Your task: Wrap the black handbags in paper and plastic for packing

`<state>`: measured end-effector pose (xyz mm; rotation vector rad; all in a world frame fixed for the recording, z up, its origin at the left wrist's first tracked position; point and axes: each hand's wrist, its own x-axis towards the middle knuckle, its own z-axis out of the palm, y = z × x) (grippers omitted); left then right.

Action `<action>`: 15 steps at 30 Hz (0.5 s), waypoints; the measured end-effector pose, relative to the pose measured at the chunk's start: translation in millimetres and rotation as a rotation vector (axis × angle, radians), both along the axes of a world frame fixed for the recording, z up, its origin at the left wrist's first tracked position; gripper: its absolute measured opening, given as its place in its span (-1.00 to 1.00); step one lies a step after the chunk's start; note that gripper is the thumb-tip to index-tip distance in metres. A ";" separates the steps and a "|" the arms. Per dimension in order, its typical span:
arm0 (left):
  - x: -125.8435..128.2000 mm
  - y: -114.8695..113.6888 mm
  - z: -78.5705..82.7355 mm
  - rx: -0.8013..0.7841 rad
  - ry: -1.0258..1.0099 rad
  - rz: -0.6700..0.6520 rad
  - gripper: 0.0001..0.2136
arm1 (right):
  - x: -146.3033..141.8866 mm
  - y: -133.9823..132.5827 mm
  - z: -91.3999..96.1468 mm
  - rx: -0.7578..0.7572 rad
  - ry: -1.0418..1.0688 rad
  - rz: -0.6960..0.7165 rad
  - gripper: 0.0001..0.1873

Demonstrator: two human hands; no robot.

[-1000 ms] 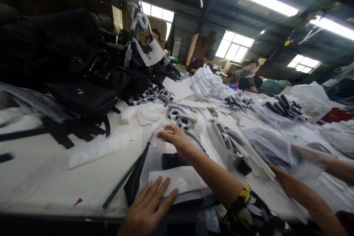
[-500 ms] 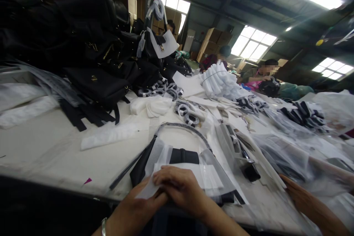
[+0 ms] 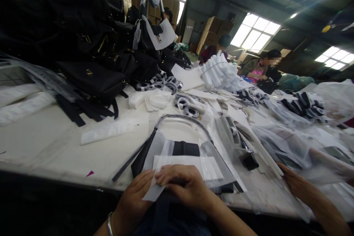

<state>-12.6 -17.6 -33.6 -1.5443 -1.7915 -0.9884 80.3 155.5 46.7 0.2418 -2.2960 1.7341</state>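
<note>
Closely, right fingers [image 3: 166, 172] pinch white strip [image 3: 153, 192]; left fingers [image 3: 143, 178] touch it, grip unclear; gold bag fitting [image 3: 89, 72] illegible

The handbag [image 3: 186, 149] is black, its curved handle [image 3: 181, 116] grey, the paper [image 3: 177, 161] across its front plain white. Left of the handbag, a magenta scrap [image 3: 90, 173] marks the off-white table [image 3: 63, 155]; farther left and behind the handbag, black bags [image 3: 96, 81] carry gold clasps [image 3: 89, 72]; behind the handbag to the right, a pink apron [image 3: 257, 70] and a green sack [image 3: 295, 81].

Black handbag [image 3: 186, 149], partly under white sheet [image 3: 190, 162], handle [image 3: 179, 116] arched, on table [image 3: 69, 158]
</note>
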 end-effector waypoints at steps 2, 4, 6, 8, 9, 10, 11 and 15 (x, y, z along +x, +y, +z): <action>-2.3 -0.6 -4.1 0.013 -0.030 -0.036 -0.81 | 0.8 0.4 0.8 0.001 0.031 -0.003 -0.92; -3.1 -1.1 -7.1 0.016 -0.060 -0.049 -0.80 | 2.3 0.7 1.5 0.022 0.045 -0.007 -0.94; -1.3 -1.8 -9.1 0.020 -0.087 -0.037 -0.81 | 4.8 0.8 0.9 0.085 0.071 0.007 -0.95; 2.0 -2.6 -10.3 0.016 -0.128 -0.011 -0.81 | 7.9 0.9 -2.2 0.170 0.114 0.023 -0.91; 3.7 -3.0 -10.7 0.017 -0.152 0.004 -0.81 | 9.5 1.0 -4.5 0.215 0.132 0.029 -0.87; 4.9 -3.2 -11.1 0.019 -0.177 0.017 -0.80 | 10.9 1.1 -7.1 0.265 0.148 0.041 -0.83; 5.6 -3.3 -11.1 0.020 -0.191 0.021 -0.79 | 12.2 1.0 -9.4 0.321 0.161 0.059 -0.79; 2.9 -1.8 -8.7 -0.021 -0.121 -0.036 -0.70 | 16.4 -0.9 -9.0 0.462 0.216 0.164 -0.75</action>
